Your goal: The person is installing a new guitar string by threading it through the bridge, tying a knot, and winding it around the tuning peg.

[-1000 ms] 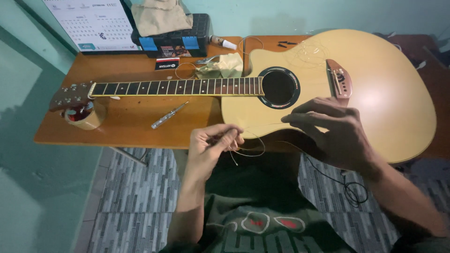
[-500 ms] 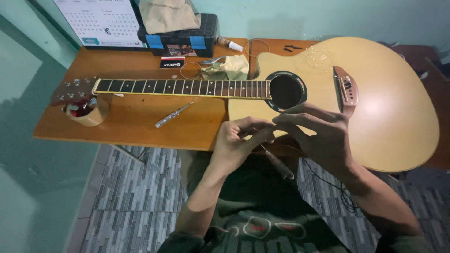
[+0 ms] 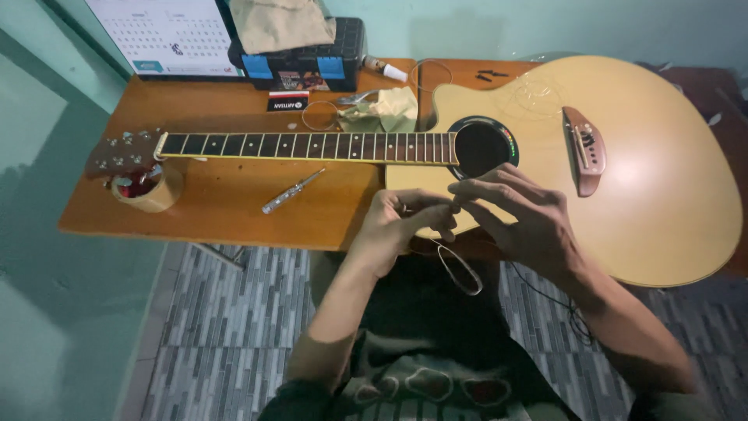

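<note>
Two hands meet over the guitar (image 3: 623, 195) edge w/ fingertips pinching a thin string loop (image 3: 460, 269): left hand (image 3: 405, 226), right hand (image 3: 522, 222). Since 1 s ago they've risen off the lap; loop now hangs below the surface (image 3: 234, 210).

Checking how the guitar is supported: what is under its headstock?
A roll of tape sits under the headstock, on the wooden table. The headstock covers part of the roll's top.
</note>
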